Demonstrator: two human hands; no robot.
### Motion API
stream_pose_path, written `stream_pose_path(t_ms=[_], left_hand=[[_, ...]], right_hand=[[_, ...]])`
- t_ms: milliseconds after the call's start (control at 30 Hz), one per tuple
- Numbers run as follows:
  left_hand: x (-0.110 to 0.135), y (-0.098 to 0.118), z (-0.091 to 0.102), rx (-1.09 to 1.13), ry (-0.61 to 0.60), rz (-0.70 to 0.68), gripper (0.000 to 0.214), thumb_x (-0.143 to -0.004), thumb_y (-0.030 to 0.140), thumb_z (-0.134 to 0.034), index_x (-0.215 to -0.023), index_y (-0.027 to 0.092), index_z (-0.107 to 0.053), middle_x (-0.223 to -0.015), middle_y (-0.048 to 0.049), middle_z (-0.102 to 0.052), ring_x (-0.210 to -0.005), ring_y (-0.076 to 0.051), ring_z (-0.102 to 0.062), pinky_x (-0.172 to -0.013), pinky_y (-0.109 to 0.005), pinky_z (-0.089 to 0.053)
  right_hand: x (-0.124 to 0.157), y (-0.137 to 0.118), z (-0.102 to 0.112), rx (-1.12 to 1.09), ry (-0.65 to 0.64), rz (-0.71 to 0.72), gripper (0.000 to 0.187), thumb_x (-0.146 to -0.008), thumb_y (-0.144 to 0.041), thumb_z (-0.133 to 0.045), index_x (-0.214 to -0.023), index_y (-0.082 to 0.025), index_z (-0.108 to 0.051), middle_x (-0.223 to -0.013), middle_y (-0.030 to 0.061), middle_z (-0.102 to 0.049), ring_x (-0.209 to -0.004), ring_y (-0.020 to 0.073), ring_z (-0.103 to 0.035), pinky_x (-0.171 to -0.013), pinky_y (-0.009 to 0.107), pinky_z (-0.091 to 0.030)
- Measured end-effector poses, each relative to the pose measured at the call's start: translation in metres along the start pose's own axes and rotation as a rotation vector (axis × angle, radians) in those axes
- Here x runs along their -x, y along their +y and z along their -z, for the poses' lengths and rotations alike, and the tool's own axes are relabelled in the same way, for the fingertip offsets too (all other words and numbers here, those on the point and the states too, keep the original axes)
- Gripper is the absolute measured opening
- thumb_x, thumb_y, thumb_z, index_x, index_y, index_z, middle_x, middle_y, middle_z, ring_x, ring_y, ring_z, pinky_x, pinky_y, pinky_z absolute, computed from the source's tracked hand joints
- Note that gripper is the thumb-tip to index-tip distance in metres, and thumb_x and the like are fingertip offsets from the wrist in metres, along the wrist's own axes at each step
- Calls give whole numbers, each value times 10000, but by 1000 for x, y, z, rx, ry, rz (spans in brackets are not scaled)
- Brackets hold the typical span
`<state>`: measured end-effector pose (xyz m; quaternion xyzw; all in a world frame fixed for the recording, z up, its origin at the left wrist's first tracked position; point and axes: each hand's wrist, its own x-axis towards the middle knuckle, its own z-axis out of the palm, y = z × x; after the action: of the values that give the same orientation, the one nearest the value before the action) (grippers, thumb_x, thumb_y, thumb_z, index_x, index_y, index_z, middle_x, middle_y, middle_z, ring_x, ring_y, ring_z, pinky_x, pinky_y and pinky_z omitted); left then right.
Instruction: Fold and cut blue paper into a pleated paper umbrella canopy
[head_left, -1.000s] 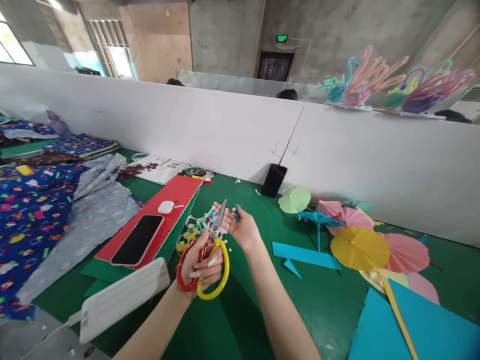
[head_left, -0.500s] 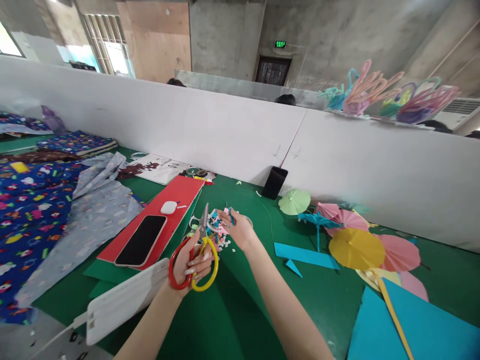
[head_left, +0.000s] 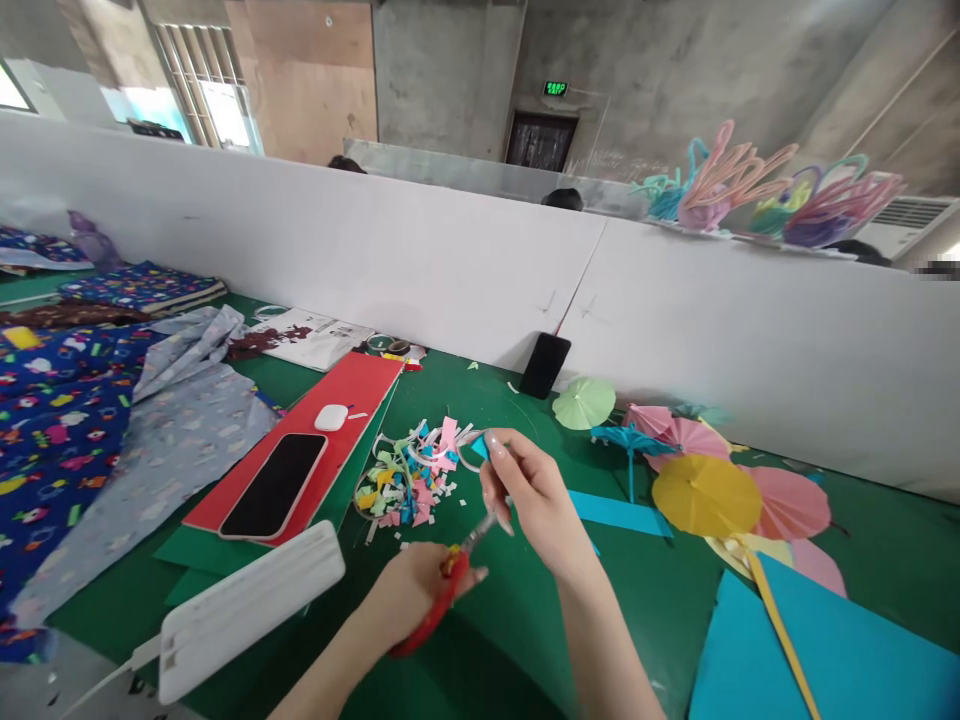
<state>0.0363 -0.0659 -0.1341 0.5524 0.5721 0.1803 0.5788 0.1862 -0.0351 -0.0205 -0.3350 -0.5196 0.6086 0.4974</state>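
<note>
Left hand (head_left: 416, 592): fingers closed round the scissors (head_left: 439, 610), slightly motion-blurred. One red handle loop shows, a bit of yellow near the pivot; rest of the grip is buried in the hand. Blades point up toward the right hand (head_left: 532, 490); tips end at its fingers, can't tell if touching. Blade gap unreadable too.

Right hand: thumb and fingers pinched on a small blue paper piece (head_left: 479, 447), above the near edge of the scrap pile (head_left: 424, 495). Only a pointed corner pokes out, remainder covered by the fingers. Right wrist hides the left end of the blue strip (head_left: 622, 514) and most of a blue sliver below it.

Materials: table (head_left: 645, 620) is smooth green, slightly glossy. Scraps are matte paper, small squares and slivers in pink, green, yellow, blue and white, mixed with thin clear-looking rings. Right side: pleated paper parasols, shallow cones; yellow parasol (head_left: 707, 496) overlaps the pink parasol (head_left: 791, 502), pale green parasol (head_left: 585, 402) sits apart. Flat blue sheets (head_left: 847, 650) run out of frame, narrow yellow strip (head_left: 780, 630) across them, also cut off. Left: printed fabric (head_left: 67, 400), rumpled, cropped by the edge.
</note>
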Motion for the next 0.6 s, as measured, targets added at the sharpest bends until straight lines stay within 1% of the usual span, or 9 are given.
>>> stream_pose_path(t_ms=[67,133,200,267,367,400,500,533,600], left_hand=[[0,11,-13,-283,-49,12,196,-906,283,-650,-1036,138,-648,-1063,-58,-669,-961,-218,-652,-849,-424,-542],[2,23,-21,-493,-79,3,196,-890,259,-668,-1046,141,-648,-1095,-66,-666,-1023,-234,-636,-915,-465,-507],[9,35,-21,-624,-93,-23,197,-887,261,-670,-1042,141,-648,-1078,-65,-672,-1013,-235,-640,-922,-474,-500],[19,50,-15,-688,-83,-66,166,-898,282,-655,-980,138,-656,-1002,-54,-681,-949,-219,-653,-884,-451,-516],[35,76,2,-653,1,-194,199,-963,314,-549,-929,139,-636,-919,-37,-665,-864,-189,-647,-817,-396,-524],[40,85,8,-609,45,-235,254,-998,342,-463,-924,159,-623,-880,-31,-653,-832,-184,-641,-788,-364,-522],[49,111,22,-472,161,-357,517,-1044,389,-74,-952,221,-554,-787,-3,-584,-756,-154,-600,-724,-277,-497],[50,119,24,-412,165,-426,512,-1038,424,-68,-943,231,-532,-743,15,-547,-700,-145,-572,-667,-252,-480],[50,130,25,-320,126,-583,415,-1029,472,-206,-858,233,-499,-667,44,-484,-589,-124,-491,-560,-224,-412]], right_hand=[[13,-8,2,37,-26,23,238,-942,-420,-575,-1031,-207,-633,-635,-59,-569,-438,40,-467,-427,159,-382],[23,-12,5,85,-69,42,249,-977,-402,-516,-1120,-221,-609,-733,-24,-612,-528,69,-547,-487,180,-450],[31,-13,11,122,-78,52,272,-998,-396,-473,-1197,-236,-567,-782,-5,-645,-568,84,-594,-503,190,-472],[37,-14,17,140,-55,45,289,-1007,-389,-457,-1252,-252,-525,-808,1,-668,-570,85,-616,-502,188,-475],[44,-16,23,136,-47,29,310,-1018,-382,-437,-1309,-282,-465,-837,0,-674,-581,83,-629,-512,186,-480],[46,-17,25,128,-49,21,321,-1021,-382,-428,-1330,-297,-442,-839,-4,-670,-584,82,-629,-519,187,-482],[53,-20,28,117,-57,-32,359,-1026,-399,-405,-1381,-354,-375,-817,-26,-654,-565,73,-617,-516,181,-472],[55,-21,29,119,-69,-53,370,-1025,-407,-402,-1391,-370,-362,-809,-32,-650,-557,69,-613,-516,180,-469],[58,-22,31,118,-112,-74,380,-1023,-418,-399,-1399,-385,-355,-781,-42,-645,-543,64,-604,-520,180,-464]])
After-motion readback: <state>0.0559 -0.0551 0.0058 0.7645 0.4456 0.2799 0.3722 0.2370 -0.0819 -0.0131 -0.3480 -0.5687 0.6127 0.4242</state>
